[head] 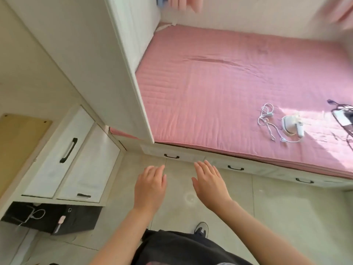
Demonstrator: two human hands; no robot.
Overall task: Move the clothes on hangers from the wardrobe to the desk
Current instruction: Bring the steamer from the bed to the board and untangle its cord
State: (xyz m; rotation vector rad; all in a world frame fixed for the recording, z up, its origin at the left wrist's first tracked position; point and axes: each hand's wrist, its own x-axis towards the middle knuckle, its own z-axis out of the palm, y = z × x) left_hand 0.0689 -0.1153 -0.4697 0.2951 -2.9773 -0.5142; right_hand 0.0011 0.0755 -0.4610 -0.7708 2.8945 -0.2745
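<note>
Both hands out in front now, palms down over the pale tiled floor (277,207); the left hand (150,185) and the right hand (209,183) hover side by side, near each other but apart; fingers (156,170) straight and close together on both, laid out flat, holding nothing at all. Just ahead of the fingertips runs the white bed base with its drawers (267,170) and small black handles; on top lies the pink quilted mattress cover (219,83), a long crease across its middle. Over on the right part of the bed, a small white handheld steamer (291,125) rests on the cover, its loose white cord (267,121) tangled just beside it; black cables (343,115) and a pale device sit at the right edge, cut off by the frame. To the left stands the tall white wardrobe (86,54), its side panel meeting the bed; lower left, white cabinet doors (47,169), one with a long black handle; a black box (51,217) with pale cables on it sits on the floor below those. And the clothes: pink fabric (191,2) hangs at the very top edge, beyond the wardrobe, too blurred to tell whether it is a garment on a hanger; both hands are well apart from it. Down at the bottom, dark clothing (181,247) and one dark shoe (201,228) on the tiles.
</note>
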